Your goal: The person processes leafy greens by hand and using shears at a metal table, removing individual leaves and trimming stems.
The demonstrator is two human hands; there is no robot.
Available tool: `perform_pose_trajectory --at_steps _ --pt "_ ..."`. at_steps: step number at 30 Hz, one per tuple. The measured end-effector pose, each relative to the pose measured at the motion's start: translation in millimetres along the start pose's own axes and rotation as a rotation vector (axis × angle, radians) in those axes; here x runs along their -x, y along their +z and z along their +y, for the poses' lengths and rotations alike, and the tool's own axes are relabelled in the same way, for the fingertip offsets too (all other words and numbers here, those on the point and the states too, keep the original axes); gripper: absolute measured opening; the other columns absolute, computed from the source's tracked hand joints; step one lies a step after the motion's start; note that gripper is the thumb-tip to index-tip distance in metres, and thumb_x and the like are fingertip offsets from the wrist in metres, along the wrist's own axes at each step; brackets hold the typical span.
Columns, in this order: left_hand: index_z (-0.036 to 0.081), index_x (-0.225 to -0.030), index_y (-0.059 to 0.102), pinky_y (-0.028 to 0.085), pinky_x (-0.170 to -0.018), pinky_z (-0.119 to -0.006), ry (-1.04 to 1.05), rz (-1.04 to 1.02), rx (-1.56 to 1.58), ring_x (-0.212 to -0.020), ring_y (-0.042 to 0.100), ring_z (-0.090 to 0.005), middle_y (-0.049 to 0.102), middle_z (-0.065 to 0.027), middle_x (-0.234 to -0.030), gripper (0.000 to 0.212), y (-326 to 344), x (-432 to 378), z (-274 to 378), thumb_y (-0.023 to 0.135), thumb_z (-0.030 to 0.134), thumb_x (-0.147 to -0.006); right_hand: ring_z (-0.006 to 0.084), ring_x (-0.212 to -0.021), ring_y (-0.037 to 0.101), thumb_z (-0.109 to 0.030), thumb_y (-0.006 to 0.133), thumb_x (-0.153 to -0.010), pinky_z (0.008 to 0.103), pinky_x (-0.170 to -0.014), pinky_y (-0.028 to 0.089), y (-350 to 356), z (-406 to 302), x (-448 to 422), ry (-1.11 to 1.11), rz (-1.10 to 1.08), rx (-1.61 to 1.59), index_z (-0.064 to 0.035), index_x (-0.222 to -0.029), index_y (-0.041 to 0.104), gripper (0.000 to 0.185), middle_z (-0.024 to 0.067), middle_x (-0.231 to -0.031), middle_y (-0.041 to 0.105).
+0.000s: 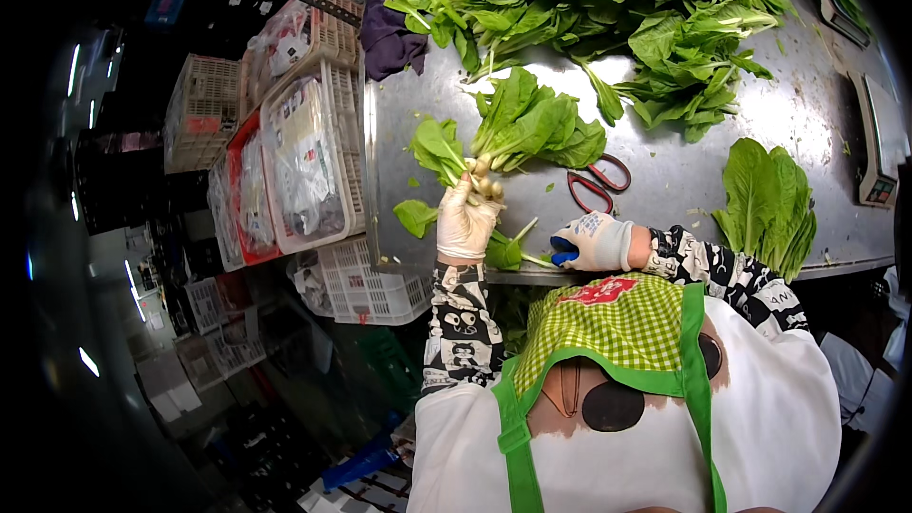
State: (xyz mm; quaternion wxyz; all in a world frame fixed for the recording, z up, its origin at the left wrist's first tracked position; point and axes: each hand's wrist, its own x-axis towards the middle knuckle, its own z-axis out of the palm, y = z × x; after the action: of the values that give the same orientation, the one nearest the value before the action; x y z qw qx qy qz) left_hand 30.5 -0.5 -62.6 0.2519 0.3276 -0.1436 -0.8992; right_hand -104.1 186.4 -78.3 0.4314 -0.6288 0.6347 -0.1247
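Observation:
A thin pale glove covers my left hand [467,219], whose fingers are closed on a bunch of leafy greens [524,132] by its pale stem ends. Its leaves fan out up and to the right over the metal table. My right hand [593,242] wears a white knit glove with blue fingertips and rests low by the table's near edge, its fingers bent at the stem of a loose leaf [504,254]; whether it grips the stem I cannot tell. Just above it lie red-handled scissors [590,192], their blades not visible. Another loose leaf [415,218] lies left of my left hand.
A large heap of greens [570,0] covers the table's far side. A sheaf of long leaves [766,206] lies at the right, near a scale [880,149]. A dark purple cloth [390,28] sits at the far left corner. Plastic crates [342,149] with bagged goods stand left of the table [670,185].

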Motion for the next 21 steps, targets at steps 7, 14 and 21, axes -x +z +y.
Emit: perform_pose_trajectory --at_steps 7,14,21 --pt "0.004 -0.099 0.058 0.032 -0.046 -0.021 0.251 0.182 -0.629 -0.044 0.035 -0.0038 0.052 0.0045 -0.066 0.018 -7 -44 23 0.067 0.009 -0.084 0.0306 -0.088 0.063 -0.044 0.053 -0.085 0.0379 -0.079 0.049 1 2 1 0.003 0.027 0.01 -0.0068 -0.106 0.062 0.043 0.0157 -0.096 0.065" --pt "0.006 -0.086 0.063 0.032 -0.044 -0.022 0.582 0.362 -1.238 -0.047 0.043 -0.0067 0.058 0.0023 -0.068 0.018 -31 -102 23 0.073 0.003 -0.071 0.031 -0.085 0.063 -0.043 0.054 -0.084 0.0385 -0.077 0.05 -1 -1 4 -0.024 0.063 -0.019 -0.0075 -0.103 0.063 0.041 0.0144 -0.094 0.065" --pt "0.008 -0.078 0.059 0.029 -0.04 -0.023 0.22 0.304 -1.254 -0.043 0.039 -0.0057 0.054 0.0032 -0.063 0.017 -16 -88 18 0.075 0.003 -0.071 0.0313 -0.085 0.063 -0.041 0.055 -0.084 0.0387 -0.077 0.049 2 4 3 -0.031 0.082 -0.048 -0.0077 -0.102 0.063 0.039 0.0145 -0.094 0.065"
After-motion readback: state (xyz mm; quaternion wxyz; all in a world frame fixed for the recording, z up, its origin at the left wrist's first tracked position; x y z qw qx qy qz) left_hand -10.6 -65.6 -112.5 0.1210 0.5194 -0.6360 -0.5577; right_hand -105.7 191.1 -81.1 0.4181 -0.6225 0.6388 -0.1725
